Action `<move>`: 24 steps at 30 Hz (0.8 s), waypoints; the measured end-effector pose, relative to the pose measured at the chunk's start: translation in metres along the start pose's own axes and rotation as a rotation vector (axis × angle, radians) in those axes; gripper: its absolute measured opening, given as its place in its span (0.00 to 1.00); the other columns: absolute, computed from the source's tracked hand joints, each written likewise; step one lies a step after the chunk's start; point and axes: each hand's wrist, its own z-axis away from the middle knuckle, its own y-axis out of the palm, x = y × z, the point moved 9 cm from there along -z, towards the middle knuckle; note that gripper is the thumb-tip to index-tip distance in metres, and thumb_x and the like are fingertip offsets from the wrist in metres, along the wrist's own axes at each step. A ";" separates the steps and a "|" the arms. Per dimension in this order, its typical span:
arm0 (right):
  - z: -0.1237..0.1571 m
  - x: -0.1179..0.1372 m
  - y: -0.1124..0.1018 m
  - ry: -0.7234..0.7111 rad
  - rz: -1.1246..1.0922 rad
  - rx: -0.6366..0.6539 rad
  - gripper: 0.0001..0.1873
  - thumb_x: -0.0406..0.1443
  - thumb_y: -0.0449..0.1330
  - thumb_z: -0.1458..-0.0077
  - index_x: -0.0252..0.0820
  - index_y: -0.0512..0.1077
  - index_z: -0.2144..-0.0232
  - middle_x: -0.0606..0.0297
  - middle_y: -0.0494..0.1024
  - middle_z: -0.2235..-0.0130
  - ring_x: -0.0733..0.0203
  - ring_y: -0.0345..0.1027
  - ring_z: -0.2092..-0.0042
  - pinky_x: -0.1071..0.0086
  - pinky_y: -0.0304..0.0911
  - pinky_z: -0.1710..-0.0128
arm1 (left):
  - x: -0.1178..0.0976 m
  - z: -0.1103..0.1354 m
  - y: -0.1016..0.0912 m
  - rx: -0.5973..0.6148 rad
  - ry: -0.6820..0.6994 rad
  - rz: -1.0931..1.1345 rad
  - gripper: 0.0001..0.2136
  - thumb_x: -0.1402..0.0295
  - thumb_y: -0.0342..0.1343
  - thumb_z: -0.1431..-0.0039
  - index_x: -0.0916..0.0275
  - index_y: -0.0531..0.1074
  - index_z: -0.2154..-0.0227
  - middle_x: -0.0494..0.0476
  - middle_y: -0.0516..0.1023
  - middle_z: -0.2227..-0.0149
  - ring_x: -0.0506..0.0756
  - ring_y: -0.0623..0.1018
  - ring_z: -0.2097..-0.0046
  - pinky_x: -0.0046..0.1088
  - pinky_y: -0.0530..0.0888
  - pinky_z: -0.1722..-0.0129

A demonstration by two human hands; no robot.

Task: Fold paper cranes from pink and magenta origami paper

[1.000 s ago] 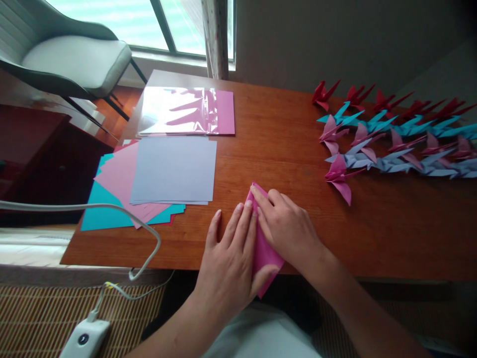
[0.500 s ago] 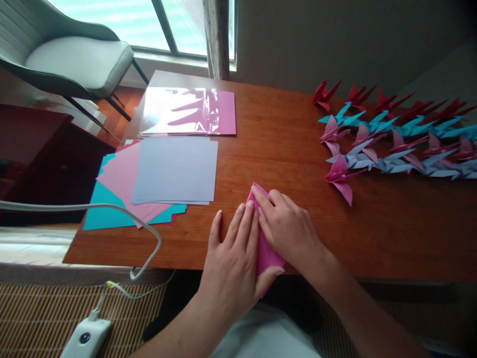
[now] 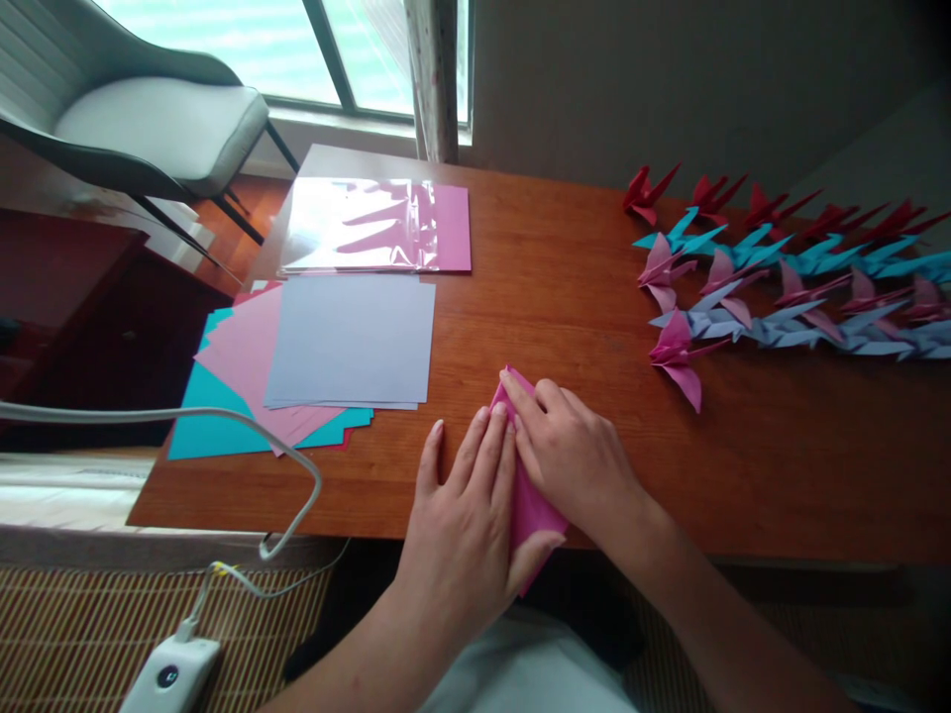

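A folded piece of bright pink origami paper (image 3: 533, 510) lies at the table's front edge, its narrow point facing away from me and its lower end overhanging the edge. My left hand (image 3: 465, 510) rests flat over the paper's left side, fingers stretched out and thumb across the lower part. On the upper right side is my right hand (image 3: 576, 446), its index fingertip pressed at the point and the other fingers curled in against the paper. Both hands hide much of the folds.
To the right stand rows of folded cranes: red (image 3: 646, 193), turquoise (image 3: 680, 238), pale pink (image 3: 661, 272), lavender (image 3: 713, 317) and one bright pink crane (image 3: 676, 356). Lavender sheets (image 3: 353, 342), fanned coloured sheets (image 3: 242, 352) and a clear packet (image 3: 357, 228) lie left. A white cable (image 3: 282, 441) crosses the table's left edge.
Both hands and the pink paper hold nearly the same place. The whole view has shifted very slightly.
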 end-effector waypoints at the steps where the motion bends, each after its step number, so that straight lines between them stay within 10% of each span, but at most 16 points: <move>1: 0.000 0.000 0.000 0.003 0.002 0.007 0.29 0.35 0.51 0.33 0.42 0.58 0.32 0.56 0.76 0.52 0.54 0.72 0.54 0.66 0.70 0.61 | 0.000 0.000 0.000 0.000 0.001 -0.002 0.40 0.43 0.42 0.33 0.75 0.58 0.33 0.70 0.53 0.29 0.67 0.56 0.28 0.49 0.38 0.29; 24: -0.010 -0.003 0.003 0.070 0.056 0.121 0.28 0.35 0.49 0.32 0.43 0.56 0.31 0.57 0.77 0.54 0.55 0.75 0.55 0.68 0.70 0.67 | -0.001 0.001 0.000 -0.028 -0.005 -0.026 0.39 0.45 0.42 0.33 0.75 0.59 0.33 0.69 0.55 0.29 0.65 0.56 0.28 0.50 0.43 0.29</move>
